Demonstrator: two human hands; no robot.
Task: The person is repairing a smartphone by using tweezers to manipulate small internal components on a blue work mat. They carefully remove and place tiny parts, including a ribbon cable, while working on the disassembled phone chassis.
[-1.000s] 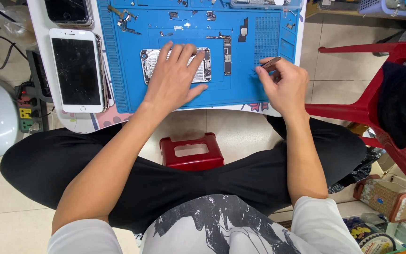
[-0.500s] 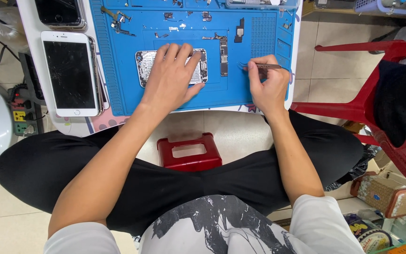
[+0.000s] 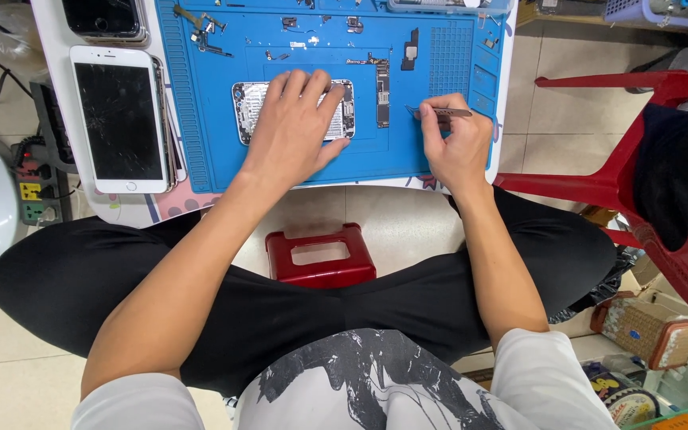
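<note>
The left hand (image 3: 296, 131) lies flat, fingers spread, on an opened phone shell (image 3: 248, 107) in the middle of the blue work mat (image 3: 201, 119), pressing it down rather than gripping it. The right hand (image 3: 459, 147) pinches a pair of tweezers (image 3: 449, 113) just right of a narrow circuit board (image 3: 382, 91) that lies loose on the mat beside the shell.

The risks look small but real. The palm covers most of the open shell, so a shift of weight could bend or scratch the exposed parts under it. The tweezer tips sit close to the circuit board; a slip could nick it or flick it. Tiny screws and brackets (image 3: 201, 40) lie scattered along the mat's top edge, and a sweeping wrist could send them off the tabletop (image 3: 57, 48). A white phone with a cracked screen (image 3: 119, 119) lies near the left edge, well apart from both hands.
</note>
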